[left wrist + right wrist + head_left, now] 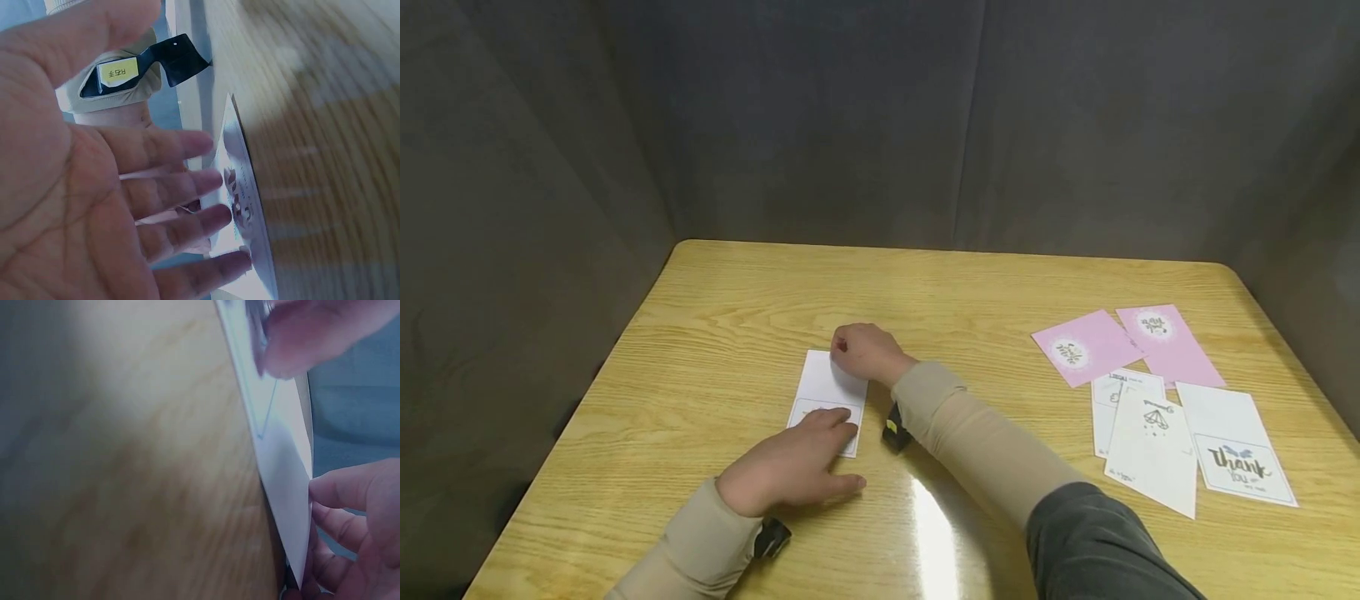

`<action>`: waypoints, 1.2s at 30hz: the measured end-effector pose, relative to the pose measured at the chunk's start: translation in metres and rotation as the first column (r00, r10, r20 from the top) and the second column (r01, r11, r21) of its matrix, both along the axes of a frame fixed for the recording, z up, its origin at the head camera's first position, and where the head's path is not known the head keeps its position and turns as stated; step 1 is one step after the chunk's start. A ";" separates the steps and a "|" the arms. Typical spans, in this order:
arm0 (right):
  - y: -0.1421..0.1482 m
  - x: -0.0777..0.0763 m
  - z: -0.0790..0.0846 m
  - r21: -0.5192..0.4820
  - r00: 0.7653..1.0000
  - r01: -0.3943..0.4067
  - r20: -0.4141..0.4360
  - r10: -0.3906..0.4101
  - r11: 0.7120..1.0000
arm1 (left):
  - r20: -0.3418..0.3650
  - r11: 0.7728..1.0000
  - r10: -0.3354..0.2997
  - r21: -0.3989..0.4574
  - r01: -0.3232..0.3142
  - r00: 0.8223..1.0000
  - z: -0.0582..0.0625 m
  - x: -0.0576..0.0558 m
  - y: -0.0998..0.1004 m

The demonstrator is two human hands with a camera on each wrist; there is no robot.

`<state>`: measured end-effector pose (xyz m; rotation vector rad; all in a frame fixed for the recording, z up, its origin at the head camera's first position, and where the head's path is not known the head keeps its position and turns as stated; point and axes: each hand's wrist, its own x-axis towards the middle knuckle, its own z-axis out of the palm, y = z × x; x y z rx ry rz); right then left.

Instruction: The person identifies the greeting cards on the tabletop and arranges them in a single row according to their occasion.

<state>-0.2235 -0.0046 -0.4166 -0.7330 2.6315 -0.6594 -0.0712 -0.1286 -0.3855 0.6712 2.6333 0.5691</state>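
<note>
A white unfolded card [817,382] with a bordered, printed half lies on the wooden table. My left hand [801,462] is over its near, printed half, with straight fingertips resting on or just above the print. At the far right corner my right hand [868,352] pinches the card's edge. In the right wrist view that hand [381,509] has its thumb and fingers at the edge, and the card [284,469] is slightly raised from the table there. Seen from the left wrist, the palm and fingers [187,228] are spread beside the card's lettering [240,194].
On the right of the table [715,333] lie two pink cards [1086,346], two overlapping white cards with small drawings [1153,450], and an unfolded "Thank you" card [1243,467]. A dark curtain [820,125] hangs behind the table.
</note>
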 end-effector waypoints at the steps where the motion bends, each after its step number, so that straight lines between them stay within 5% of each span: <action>1: 0.000 0.000 0.000 0.004 1.000 -0.002 -0.004 0.002 1.000 | -0.007 1.000 0.006 -0.003 -0.006 1.000 0.001 0.000 -0.001; 8: -0.001 0.001 0.002 0.031 1.000 -0.002 -0.008 0.002 1.000 | -0.003 0.997 0.065 -0.045 -0.065 0.998 0.007 0.002 -0.008; 21: 0.003 -0.003 0.001 -0.009 0.999 -0.010 0.030 0.010 1.000 | -0.016 0.994 0.020 -0.107 -0.022 1.000 0.008 0.000 -0.010; 36: 0.028 0.001 0.010 -0.049 0.997 -0.067 0.035 0.069 0.997 | -0.008 0.996 0.026 -0.084 -0.026 1.000 0.007 0.000 -0.015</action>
